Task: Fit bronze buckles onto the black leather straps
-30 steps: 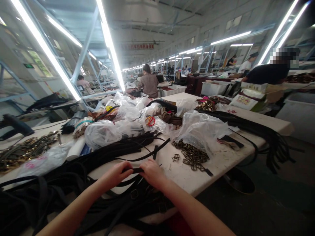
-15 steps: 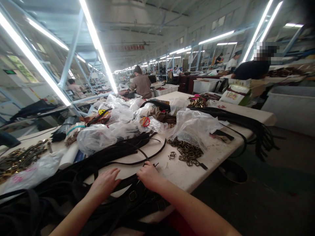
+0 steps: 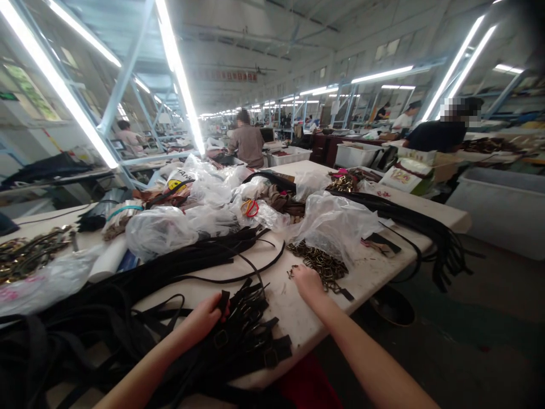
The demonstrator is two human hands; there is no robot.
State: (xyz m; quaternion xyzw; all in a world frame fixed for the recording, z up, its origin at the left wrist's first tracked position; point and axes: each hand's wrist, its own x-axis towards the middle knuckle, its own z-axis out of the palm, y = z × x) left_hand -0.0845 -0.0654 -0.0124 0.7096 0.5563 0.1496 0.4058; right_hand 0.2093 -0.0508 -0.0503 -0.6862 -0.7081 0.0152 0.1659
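Note:
My left hand (image 3: 208, 313) is closed around a black strap (image 3: 223, 299), its end sticking up past the thumb. Just below and to the right lies a bundle of black straps (image 3: 251, 332) with metal buckles fitted near their ends. At the left edge of a heap of bronze-coloured buckles (image 3: 326, 266), my right hand (image 3: 307, 283) has its fingers pinched together. A small metal buckle (image 3: 291, 272) shows at those fingertips. Part of the heap sits under a clear plastic bag (image 3: 330, 218).
Long black straps (image 3: 187, 258) run across the table (image 3: 293, 309). Plastic bags (image 3: 162, 230), red-handled scissors (image 3: 250, 208) and more metal hardware (image 3: 32, 250) lie around. Another strap bundle (image 3: 404, 213) hangs over the right edge. A large white bin (image 3: 502, 207) stands beyond; people work farther off.
My right hand has moved right from the straps to the buckle heap. My left hand has gone from loosely spread to closed on a strap end, shifting slightly right and down.

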